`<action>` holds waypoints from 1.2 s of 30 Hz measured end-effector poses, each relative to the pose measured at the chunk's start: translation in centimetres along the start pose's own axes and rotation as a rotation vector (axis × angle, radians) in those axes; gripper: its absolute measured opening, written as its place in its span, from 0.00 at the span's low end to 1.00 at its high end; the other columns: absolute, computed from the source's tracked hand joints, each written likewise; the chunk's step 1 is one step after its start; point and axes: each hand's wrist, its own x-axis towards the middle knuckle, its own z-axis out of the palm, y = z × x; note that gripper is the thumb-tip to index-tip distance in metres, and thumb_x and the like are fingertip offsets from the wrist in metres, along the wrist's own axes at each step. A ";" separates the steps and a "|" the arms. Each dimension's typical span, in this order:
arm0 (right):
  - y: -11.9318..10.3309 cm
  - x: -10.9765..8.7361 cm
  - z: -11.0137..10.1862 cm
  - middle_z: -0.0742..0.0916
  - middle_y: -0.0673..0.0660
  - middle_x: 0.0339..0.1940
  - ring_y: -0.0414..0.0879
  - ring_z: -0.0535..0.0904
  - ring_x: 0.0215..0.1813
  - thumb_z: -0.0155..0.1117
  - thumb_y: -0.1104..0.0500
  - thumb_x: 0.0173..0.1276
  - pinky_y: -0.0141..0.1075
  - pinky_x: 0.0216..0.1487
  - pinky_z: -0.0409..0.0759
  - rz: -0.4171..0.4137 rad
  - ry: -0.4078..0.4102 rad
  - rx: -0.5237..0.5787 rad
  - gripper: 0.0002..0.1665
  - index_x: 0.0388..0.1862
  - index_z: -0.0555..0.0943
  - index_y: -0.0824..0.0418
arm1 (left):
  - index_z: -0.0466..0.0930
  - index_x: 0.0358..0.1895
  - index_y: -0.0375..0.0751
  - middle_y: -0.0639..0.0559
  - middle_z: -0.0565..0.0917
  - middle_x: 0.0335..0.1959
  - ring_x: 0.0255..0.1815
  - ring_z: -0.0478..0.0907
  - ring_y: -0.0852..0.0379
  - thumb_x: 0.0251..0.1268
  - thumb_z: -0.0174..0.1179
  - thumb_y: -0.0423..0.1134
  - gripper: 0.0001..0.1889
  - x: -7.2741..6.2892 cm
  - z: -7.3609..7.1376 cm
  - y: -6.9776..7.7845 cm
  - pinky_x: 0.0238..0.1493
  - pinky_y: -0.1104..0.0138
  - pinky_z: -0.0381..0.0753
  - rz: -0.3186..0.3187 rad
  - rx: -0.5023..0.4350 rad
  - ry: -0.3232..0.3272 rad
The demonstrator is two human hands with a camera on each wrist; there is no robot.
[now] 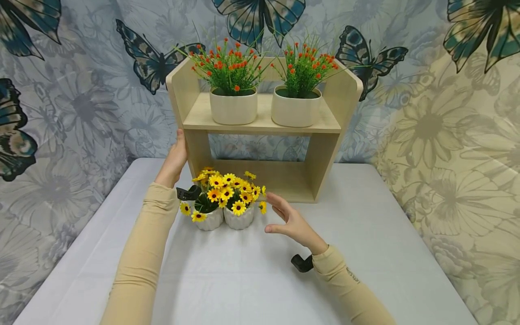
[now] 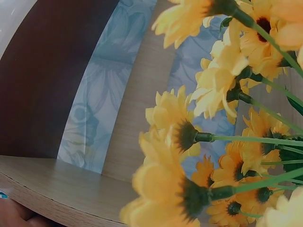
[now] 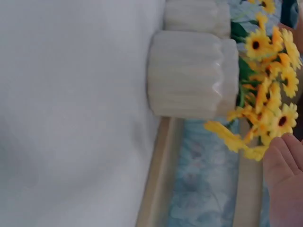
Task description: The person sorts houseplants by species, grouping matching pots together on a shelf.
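Note:
Against the outer left side of the wooden two-tier shelf [image 1: 262,124], my left hand [image 1: 174,160] rests with its fingers pointing up along the panel. Only a bit of that hand [image 2: 19,213] shows in the left wrist view, at the panel's outer face. My right hand [image 1: 296,225], thumb apart from its fingers, is held just right of two potted yellow flowers. Their white ribbed pots, a left pot [image 1: 210,221] and a right pot [image 1: 239,220], stand side by side before the shelf. In the right wrist view, the fingers [image 3: 279,161] are close to the yellow blooms [image 3: 265,94]; contact is unclear.
Two cream planters with red-orange flowers, a left planter [image 1: 233,107] and a right planter [image 1: 296,107], stand on the upper tier. A white cloth covers the table [image 1: 243,280]. Butterfly-patterned fabric [image 1: 89,104] hangs behind and at both sides.

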 end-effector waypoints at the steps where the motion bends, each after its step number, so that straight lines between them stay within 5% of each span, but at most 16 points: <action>1: 0.2 0.0 0.2 0.58 0.65 0.72 0.56 0.52 0.71 0.71 0.62 0.57 0.47 0.68 0.52 0.007 -0.009 0.007 0.52 0.72 0.50 0.69 | 0.35 0.74 0.47 0.46 0.37 0.74 0.72 0.31 0.47 0.57 0.20 0.74 0.47 0.0 0.0 0.0 0.67 0.50 0.34 -0.001 0.000 -0.003; 9: 1.6 0.0 1.4 0.58 0.68 0.70 0.57 0.52 0.71 0.69 0.63 0.58 0.46 0.68 0.50 0.046 -0.061 0.049 0.50 0.71 0.50 0.71 | 0.37 0.74 0.46 0.46 0.37 0.74 0.72 0.32 0.47 0.62 0.19 0.70 0.42 -0.8 0.0 0.9 0.68 0.51 0.33 0.004 -0.022 -0.029; 21: 4.2 0.2 1.9 0.57 0.69 0.71 0.57 0.51 0.71 0.69 0.64 0.59 0.46 0.69 0.49 0.117 -0.106 0.061 0.50 0.71 0.49 0.72 | 0.36 0.74 0.47 0.45 0.37 0.74 0.72 0.31 0.46 0.56 0.19 0.74 0.47 -0.1 -0.1 0.0 0.67 0.49 0.33 0.003 -0.003 -0.009; 36: 7.7 2.2 2.2 0.57 0.61 0.72 0.51 0.53 0.71 0.71 0.57 0.58 0.43 0.68 0.53 0.295 -0.046 -0.118 0.55 0.74 0.47 0.65 | 0.39 0.74 0.46 0.43 0.41 0.74 0.72 0.35 0.45 0.57 0.19 0.74 0.47 0.1 0.0 0.0 0.68 0.50 0.36 0.008 -0.011 0.004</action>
